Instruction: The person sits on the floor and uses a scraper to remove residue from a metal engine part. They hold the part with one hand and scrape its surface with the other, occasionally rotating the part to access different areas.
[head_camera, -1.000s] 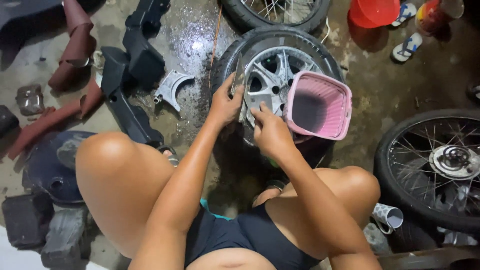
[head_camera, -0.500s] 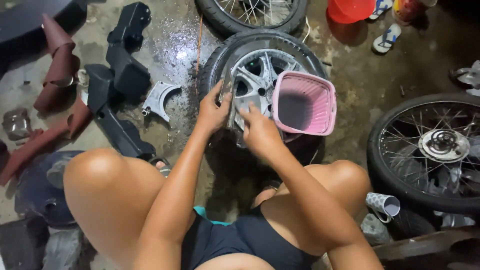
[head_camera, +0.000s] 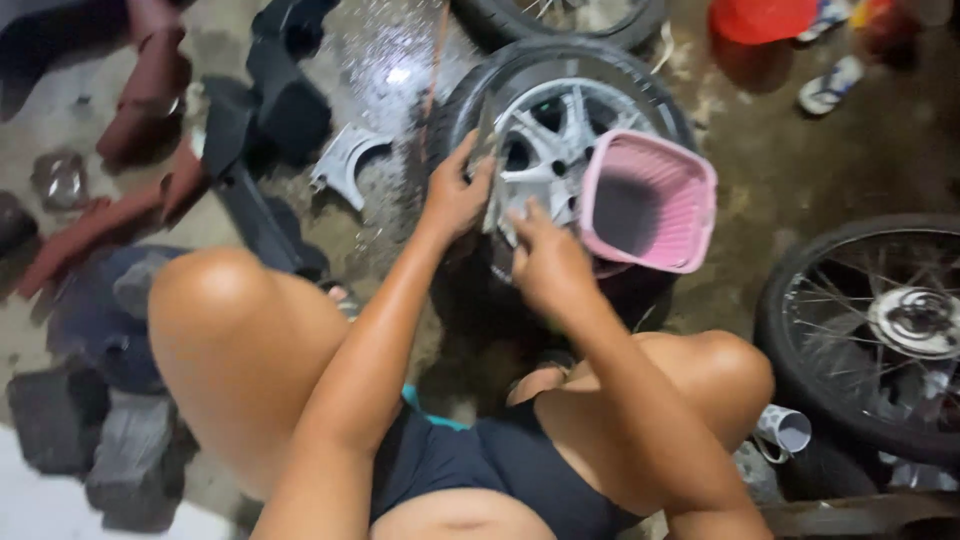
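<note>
Alloy wheel (head_camera: 560, 130) now sits nearer, unmoved; left hand (head_camera: 455, 195) still grips its rim, right hand (head_camera: 545, 262) presses a spoke, fingers curled.

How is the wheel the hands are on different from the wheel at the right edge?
The cast wheel has a few thick silver arms; the spoked wheel has many thin wire spokes. The cast wheel shows whole, with a pink basket resting on it, while the spoked wheel is cut off by the picture's edge. The left hand and right hand are on the cast wheel; nobody touches the spoked wheel. Both wear black tyres.
</note>
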